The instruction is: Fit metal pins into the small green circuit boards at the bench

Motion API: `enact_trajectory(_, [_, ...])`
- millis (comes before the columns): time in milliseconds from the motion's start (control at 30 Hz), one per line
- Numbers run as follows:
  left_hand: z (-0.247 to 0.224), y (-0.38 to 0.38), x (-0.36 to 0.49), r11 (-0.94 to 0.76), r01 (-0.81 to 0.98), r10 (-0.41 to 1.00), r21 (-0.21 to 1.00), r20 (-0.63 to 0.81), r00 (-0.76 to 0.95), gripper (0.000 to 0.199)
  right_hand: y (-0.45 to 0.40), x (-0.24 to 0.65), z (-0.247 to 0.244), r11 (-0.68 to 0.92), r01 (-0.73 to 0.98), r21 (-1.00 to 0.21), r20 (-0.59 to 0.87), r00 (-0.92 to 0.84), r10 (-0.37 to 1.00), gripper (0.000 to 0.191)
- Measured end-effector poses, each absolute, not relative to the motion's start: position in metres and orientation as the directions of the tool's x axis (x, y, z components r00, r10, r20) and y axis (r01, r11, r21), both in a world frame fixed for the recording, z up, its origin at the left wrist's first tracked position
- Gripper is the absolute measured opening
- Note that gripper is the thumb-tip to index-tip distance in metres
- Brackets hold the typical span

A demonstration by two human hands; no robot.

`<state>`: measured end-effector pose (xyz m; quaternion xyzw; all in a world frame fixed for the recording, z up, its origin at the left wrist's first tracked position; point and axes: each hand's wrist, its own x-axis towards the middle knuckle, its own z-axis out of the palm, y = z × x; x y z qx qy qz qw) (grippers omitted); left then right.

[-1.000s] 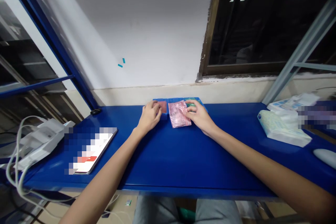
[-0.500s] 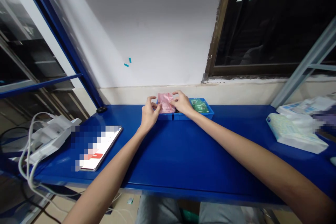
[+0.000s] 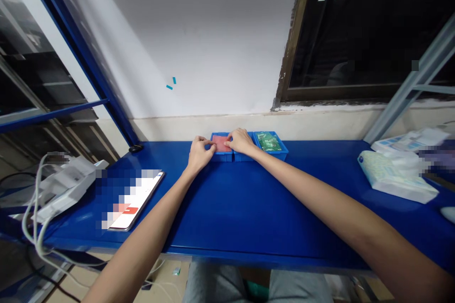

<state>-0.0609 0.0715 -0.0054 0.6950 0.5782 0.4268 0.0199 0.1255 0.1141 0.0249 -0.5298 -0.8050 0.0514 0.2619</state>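
Two blue bins stand side by side against the wall. In the left blue bin [image 3: 223, 156] lies a flat pink plastic bag [image 3: 220, 143], level with the rim. My left hand [image 3: 201, 153] pinches the bag's left edge between thumb and fingers. From the right, my right hand [image 3: 241, 141] grips its other edge, fingers curled, hiding that corner and part of the middle of the bins. A green packet [image 3: 268, 141] sits in the right blue bin [image 3: 280, 155], beside my right wrist.
On the blue table [image 3: 227, 208], a phone [image 3: 137, 199] lies left of my left forearm. White power strips with cables [image 3: 67, 184] are at the far left. A tissue pack [image 3: 394, 177] lies at the right. A small black object [image 3: 135, 148] sits near the back left.
The pink bag, held up and tilted above the left bin before, has come down flat into it. Both hands have lowered with it, and the left bin's back rim now shows.
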Motion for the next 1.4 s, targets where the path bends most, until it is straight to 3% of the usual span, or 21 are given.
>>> enact_trajectory(200, [-0.007, 0.072, -0.056, -0.33, 0.779, 0.816, 0.533, 0.576, -0.049, 0.023, 0.108, 0.123, 0.023, 0.446, 0.827, -0.342, 0.388, -0.308, 0.869, 0.02])
enact_trajectory(400, [0.008, 0.063, -0.055, -0.329, 0.759, 0.792, 0.562, 0.601, -0.102, 0.023, 0.078, 0.13, 0.035, 0.485, 0.808, -0.334, 0.507, -0.28, 0.815, 0.027])
enact_trajectory(533, [0.025, 0.027, -0.055, -0.387, 0.746, 0.762, 0.542, 0.644, -0.073, 0.036, 0.028, 0.161, 0.041, 0.577, 0.758, -0.302, 0.554, -0.353, 0.754, 0.023])
enact_trajectory(667, [0.014, -0.04, -0.053, -0.421, 0.78, 0.786, 0.462, 0.615, 0.06, 0.036, -0.03, 0.22, 0.024, 0.562, 0.806, -0.188, 0.446, -0.439, 0.78, 0.024])
enact_trajectory(767, [-0.011, -0.082, -0.054, -0.314, 0.868, 0.836, 0.385, 0.546, 0.06, 0.034, -0.062, 0.261, -0.002, 0.494, 0.87, -0.012, 0.394, -0.45, 0.802, 0.029])
enact_trajectory(867, [-0.029, -0.097, -0.052, -0.233, 0.927, 0.884, 0.293, 0.462, 0.077, 0.035, -0.078, 0.282, -0.026, 0.371, 0.924, 0.089, 0.383, -0.376, 0.844, 0.035])
enact_trajectory(1033, [-0.029, -0.092, -0.046, -0.168, 0.969, 0.92, 0.179, 0.381, 0.089, 0.04, -0.086, 0.287, -0.049, 0.323, 0.945, 0.05, 0.456, -0.309, 0.835, 0.044])
enact_trajectory(1200, [-0.027, -0.094, -0.044, -0.154, 0.978, 0.921, 0.14, 0.379, 0.091, 0.04, -0.087, 0.29, -0.051, 0.327, 0.945, 0.022, 0.446, -0.302, 0.843, 0.05])
enact_trajectory(1400, [-0.023, -0.095, -0.042, -0.143, 0.982, 0.928, 0.125, 0.361, 0.089, 0.04, -0.086, 0.285, -0.041, 0.407, 0.912, 0.051, 0.454, -0.384, 0.804, 0.043])
